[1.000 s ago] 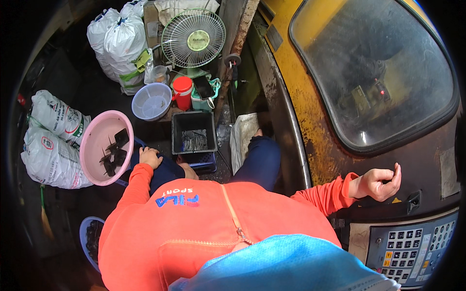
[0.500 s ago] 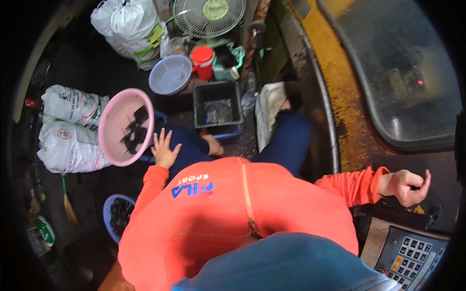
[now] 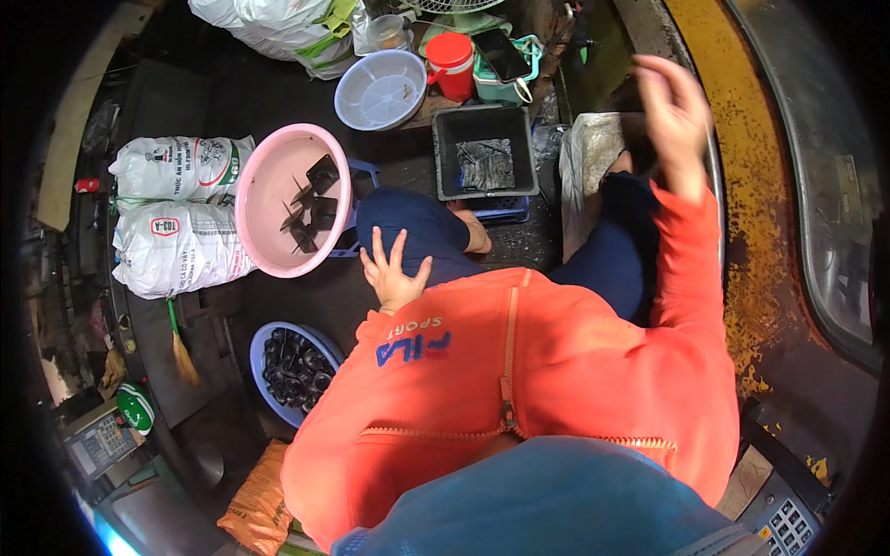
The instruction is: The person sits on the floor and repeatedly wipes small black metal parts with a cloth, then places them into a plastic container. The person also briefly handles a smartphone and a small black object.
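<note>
My left hand point(image 3: 395, 274) lies with its fingers spread on my left leg, holding nothing. Forward of my right leg, my right hand point(image 3: 675, 125) is raised beside the yellow machine edge, its fingers stretched out and slightly blurred; nothing shows in it. A pink basin point(image 3: 264, 171) to the left of my left knee contains several dark, flat plastic parts point(image 3: 312, 211). Between and ahead of my feet stands a black tray point(image 3: 446, 171) on a blue support, with thin dark pieces point(image 3: 486, 165) in it.
White sacks point(image 3: 181, 246) lie left of the pink basin. Ahead are a lilac basin point(image 3: 380, 90), a red jug point(image 3: 451, 67) and a phone point(image 3: 502, 56) on a green basket. A blue basin point(image 3: 262, 345) of black parts sits at lower left; a keypad panel point(image 3: 788, 528) at lower right.
My right hand has swung from beside the machine at the right, where it was curled, to forward with fingers extended. The view has shifted; my left hand stays on my leg.
</note>
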`<control>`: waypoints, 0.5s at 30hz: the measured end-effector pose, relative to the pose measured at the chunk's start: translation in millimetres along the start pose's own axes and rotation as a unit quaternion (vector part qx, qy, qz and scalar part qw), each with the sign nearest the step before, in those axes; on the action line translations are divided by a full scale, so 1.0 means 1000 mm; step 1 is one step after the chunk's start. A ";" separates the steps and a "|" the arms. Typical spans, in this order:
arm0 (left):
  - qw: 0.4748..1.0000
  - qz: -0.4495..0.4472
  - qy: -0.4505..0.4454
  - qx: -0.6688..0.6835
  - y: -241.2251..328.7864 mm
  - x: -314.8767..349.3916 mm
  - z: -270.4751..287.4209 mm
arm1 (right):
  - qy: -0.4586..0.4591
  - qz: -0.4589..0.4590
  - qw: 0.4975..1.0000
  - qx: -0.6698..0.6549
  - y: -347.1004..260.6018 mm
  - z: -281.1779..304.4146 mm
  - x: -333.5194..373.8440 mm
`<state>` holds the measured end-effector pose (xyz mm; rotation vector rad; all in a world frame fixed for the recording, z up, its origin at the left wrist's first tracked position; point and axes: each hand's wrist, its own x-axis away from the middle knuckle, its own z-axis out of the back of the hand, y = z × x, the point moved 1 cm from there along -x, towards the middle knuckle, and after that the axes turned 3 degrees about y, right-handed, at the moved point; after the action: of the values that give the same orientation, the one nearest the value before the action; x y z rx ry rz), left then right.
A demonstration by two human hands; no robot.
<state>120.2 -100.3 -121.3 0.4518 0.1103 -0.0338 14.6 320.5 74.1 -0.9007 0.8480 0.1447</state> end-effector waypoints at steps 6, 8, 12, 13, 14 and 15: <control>0.996 -0.057 0.054 0.033 0.010 -0.001 0.015 | -0.274 -0.132 0.948 0.096 0.147 -0.183 0.004; 0.995 -0.061 0.063 0.042 0.016 -0.001 0.023 | -0.274 -0.146 0.933 0.181 0.181 -0.222 0.004; 0.995 -0.056 0.063 0.046 0.025 -0.001 0.035 | -0.268 -0.274 0.873 0.301 0.216 -0.278 0.001; 0.996 -0.051 0.062 0.047 0.026 -0.002 0.037 | -0.252 -0.303 0.863 0.317 0.219 -0.286 0.001; 0.997 -0.047 0.058 0.037 0.027 -0.002 0.037 | -0.233 -0.299 0.869 0.319 0.221 -0.292 0.003; 0.996 -0.048 0.062 0.035 0.027 -0.003 0.038 | -0.223 -0.303 0.870 0.319 0.223 -0.296 0.003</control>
<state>122.7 -92.4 -75.5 0.5193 0.2531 -0.1039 -256.2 242.7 -165.9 -0.4328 0.1186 -0.4468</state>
